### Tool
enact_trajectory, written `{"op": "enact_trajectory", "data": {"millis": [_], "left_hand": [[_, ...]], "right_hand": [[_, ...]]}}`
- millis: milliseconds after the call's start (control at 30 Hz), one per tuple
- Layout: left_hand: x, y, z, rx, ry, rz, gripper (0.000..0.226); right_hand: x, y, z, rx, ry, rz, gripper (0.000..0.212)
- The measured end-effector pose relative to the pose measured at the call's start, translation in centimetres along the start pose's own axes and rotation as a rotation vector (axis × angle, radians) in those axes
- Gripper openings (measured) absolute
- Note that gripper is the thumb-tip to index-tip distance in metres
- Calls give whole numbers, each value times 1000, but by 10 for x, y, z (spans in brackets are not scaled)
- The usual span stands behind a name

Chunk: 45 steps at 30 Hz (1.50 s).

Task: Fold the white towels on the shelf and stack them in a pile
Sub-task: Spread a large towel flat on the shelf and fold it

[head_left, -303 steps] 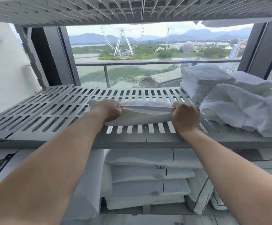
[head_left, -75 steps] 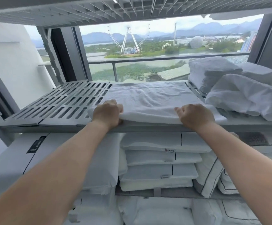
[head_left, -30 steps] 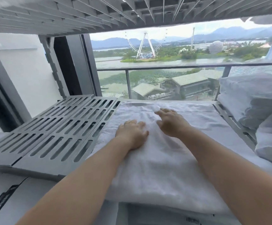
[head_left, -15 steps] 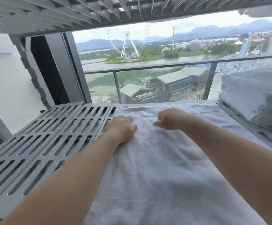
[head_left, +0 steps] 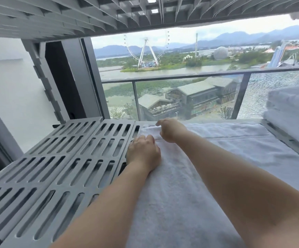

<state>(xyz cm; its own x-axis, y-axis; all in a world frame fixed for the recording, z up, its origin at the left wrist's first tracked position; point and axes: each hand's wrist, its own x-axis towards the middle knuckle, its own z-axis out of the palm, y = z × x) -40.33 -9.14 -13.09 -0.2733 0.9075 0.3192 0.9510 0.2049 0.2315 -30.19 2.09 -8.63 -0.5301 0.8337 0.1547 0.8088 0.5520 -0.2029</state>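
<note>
A white towel [head_left: 225,158] lies spread flat on the right half of the grey slatted shelf [head_left: 64,161], reaching from the near edge to the far edge. My left hand [head_left: 143,154] sits on the towel's left edge with its fingers curled down over that edge. My right hand [head_left: 170,130] reaches across to the towel's far left corner, where its curled fingers pinch the cloth. Both forearms stretch over the towel. A stack of folded white towels [head_left: 291,111] stands at the right end of the shelf.
The left half of the slatted shelf is bare grating. Another slatted shelf [head_left: 91,15] hangs close overhead. Behind the shelf is a window with a balcony railing [head_left: 181,77]. A grey upright post [head_left: 43,81] stands at the back left.
Both hands slid left across the towel from its middle to its left edge. My right hand went on to the far left corner and closed on it.
</note>
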Motion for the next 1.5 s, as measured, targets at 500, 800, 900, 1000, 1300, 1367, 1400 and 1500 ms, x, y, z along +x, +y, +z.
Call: {"op": "enact_trajectory", "data": {"millis": [500, 800, 900, 1000, 1300, 1367, 1400, 1500], "left_hand": [[36, -27, -13, -432, -75, -104, 49], [64, -60, -4, -134, -224, 8, 42], [60, -62, 0, -99, -205, 4, 43], [57, -59, 0, -51, -183, 6, 47], [57, -59, -2, -95, -215, 50, 42], [58, -59, -1, -95, -223, 41, 43], [59, -60, -1, -97, -229, 40, 43], [64, -61, 0, -99, -253, 53, 38]], "right_hand": [[34, 6, 39, 262, 352, -74, 11], [35, 9, 38, 334, 402, 16, 15], [39, 11, 35, 359, 311, 84, 16], [46, 9, 29, 334, 225, 102, 20], [56, 4, 15, 341, 6, 80, 13], [57, 6, 17, 349, 37, 76, 21], [58, 7, 18, 368, 73, 68, 23], [63, 8, 19, 433, 206, 15, 16]]}}
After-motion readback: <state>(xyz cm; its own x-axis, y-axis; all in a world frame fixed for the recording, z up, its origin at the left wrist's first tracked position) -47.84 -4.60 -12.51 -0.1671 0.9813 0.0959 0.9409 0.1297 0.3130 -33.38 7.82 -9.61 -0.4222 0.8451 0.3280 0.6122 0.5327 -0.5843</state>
